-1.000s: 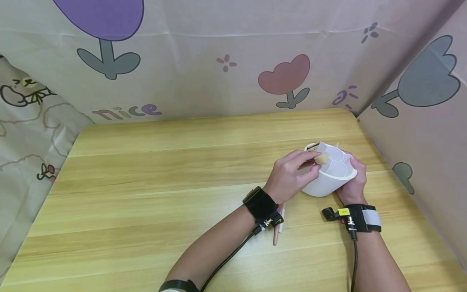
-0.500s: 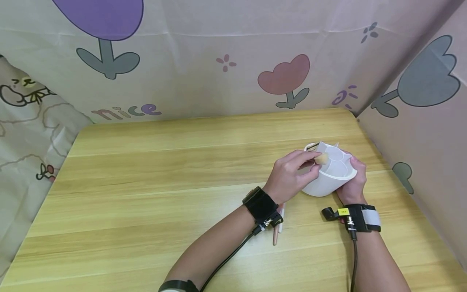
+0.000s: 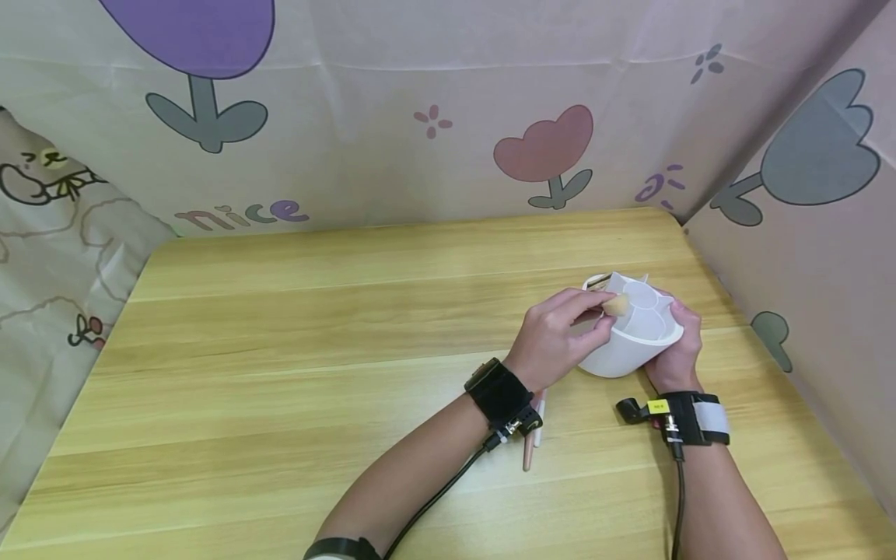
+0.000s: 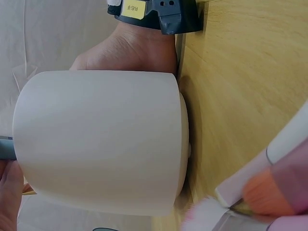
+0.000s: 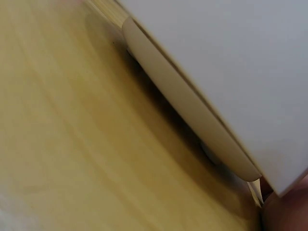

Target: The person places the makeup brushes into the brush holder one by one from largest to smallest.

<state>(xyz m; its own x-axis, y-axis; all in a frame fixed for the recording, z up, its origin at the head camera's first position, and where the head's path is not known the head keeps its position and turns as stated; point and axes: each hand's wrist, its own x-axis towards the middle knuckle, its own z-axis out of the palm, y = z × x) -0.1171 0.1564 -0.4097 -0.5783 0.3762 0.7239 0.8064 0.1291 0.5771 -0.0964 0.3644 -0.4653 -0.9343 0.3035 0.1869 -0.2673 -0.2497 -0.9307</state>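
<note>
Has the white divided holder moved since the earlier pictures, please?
No; in the head view, the white divided holder shows no shift against the wooden tabletop.

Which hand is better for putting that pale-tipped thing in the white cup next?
Probably the left hand: it pinches the pale-tipped thing at the open top of the white cup, while the right hand is busy holding the white cup.

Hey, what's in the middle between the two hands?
In the head view, the white container is between the left hand and the right hand. The small pale thing the left hand pinches is there too.
</note>
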